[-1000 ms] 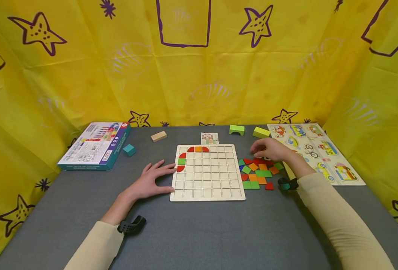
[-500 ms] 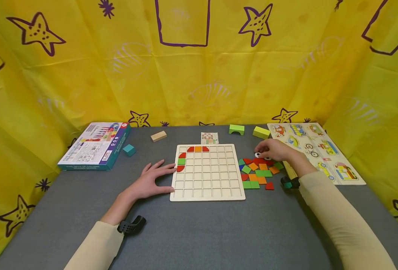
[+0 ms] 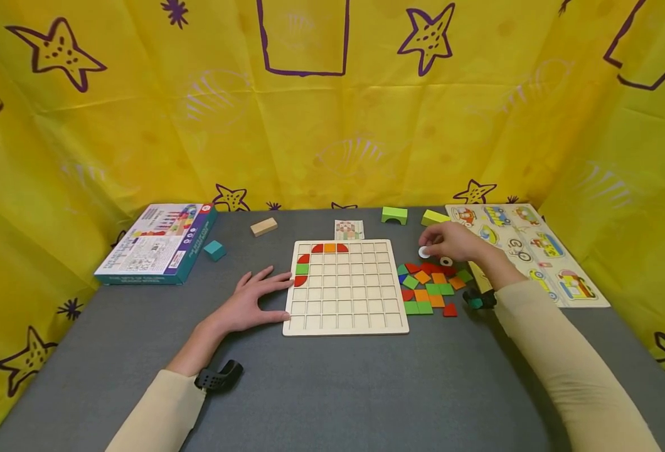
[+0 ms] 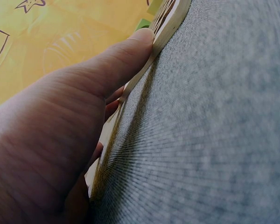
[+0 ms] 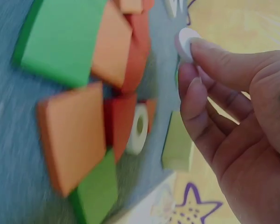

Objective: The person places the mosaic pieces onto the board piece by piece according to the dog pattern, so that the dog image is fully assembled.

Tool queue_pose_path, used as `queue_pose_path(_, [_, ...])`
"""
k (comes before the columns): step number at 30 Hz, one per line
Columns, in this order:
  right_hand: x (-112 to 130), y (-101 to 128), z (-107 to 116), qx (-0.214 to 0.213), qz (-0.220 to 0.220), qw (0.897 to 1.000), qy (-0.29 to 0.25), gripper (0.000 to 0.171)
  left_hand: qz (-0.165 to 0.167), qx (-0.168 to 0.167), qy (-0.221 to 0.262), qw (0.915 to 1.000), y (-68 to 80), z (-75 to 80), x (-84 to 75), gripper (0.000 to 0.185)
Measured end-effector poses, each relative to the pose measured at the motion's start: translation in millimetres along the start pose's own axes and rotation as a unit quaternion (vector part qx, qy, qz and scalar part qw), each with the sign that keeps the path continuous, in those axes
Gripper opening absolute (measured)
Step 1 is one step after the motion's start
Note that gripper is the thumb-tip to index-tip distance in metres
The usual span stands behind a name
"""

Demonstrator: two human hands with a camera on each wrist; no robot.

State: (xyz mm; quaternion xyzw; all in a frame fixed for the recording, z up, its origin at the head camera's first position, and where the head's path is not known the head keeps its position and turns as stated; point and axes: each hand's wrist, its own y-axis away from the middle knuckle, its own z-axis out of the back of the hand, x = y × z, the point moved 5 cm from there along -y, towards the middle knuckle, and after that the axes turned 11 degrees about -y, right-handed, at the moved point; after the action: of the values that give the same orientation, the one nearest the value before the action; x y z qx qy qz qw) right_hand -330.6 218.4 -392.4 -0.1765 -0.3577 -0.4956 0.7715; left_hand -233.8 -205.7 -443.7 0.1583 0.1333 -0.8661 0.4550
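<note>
My right hand (image 3: 458,241) pinches a small white disc (image 5: 183,45) between thumb and fingertips, raised above the loose tiles. Below it lies a white ring-like piece with a dark centre (image 5: 138,129) among red, orange and green tiles (image 3: 433,289). The pale wooden grid board (image 3: 346,306) lies flat in the middle of the table. Red, orange and green pieces (image 3: 302,269) fill several cells near its top left. My left hand (image 3: 252,302) rests at the board's left side, fingers spread; its thumb (image 4: 130,49) touches the board's edge in the left wrist view.
A small pattern card (image 3: 349,230) lies behind the board. Green (image 3: 394,215), yellow (image 3: 435,217), plain wooden (image 3: 264,227) and teal (image 3: 215,250) blocks are scattered around. A picture puzzle board (image 3: 541,251) lies at right, a game box (image 3: 154,242) at left.
My right hand came down to the pieces, took hold of the white disc and lifted it slightly to the left. My left hand has stayed at the board.
</note>
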Motion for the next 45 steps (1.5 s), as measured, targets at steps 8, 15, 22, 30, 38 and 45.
queue_pose_path(8, [24,-19,-25,0.006,0.018,0.996,-0.092,0.017,-0.001,-0.003,-0.004,1.0000,1.4,1.6,0.6,0.071])
queue_pose_path(15, [51,-39,-57,0.016,0.037,0.990,-0.136,0.016,-0.003,-0.003,-0.008,1.0000,-0.1,0.2,0.2,0.072])
queue_pose_path(22, [73,-59,-83,0.038,0.064,0.986,-0.150,0.011,-0.001,-0.002,-0.008,1.0000,0.0,0.9,-0.6,0.072])
queue_pose_path(30, [94,-76,-105,0.054,0.071,0.983,-0.157,0.009,0.003,-0.002,-0.007,1.0000,0.5,1.7,-0.9,0.072])
queue_pose_path(38, [108,-93,-121,0.031,0.082,0.990,-0.111,0.008,0.003,0.000,-0.002,1.0000,-0.7,2.4,-1.2,0.071])
queue_pose_path(45, [119,-103,-137,0.000,0.062,0.995,-0.072,0.010,0.005,0.001,-0.004,1.0000,-0.7,1.6,-0.4,0.071])
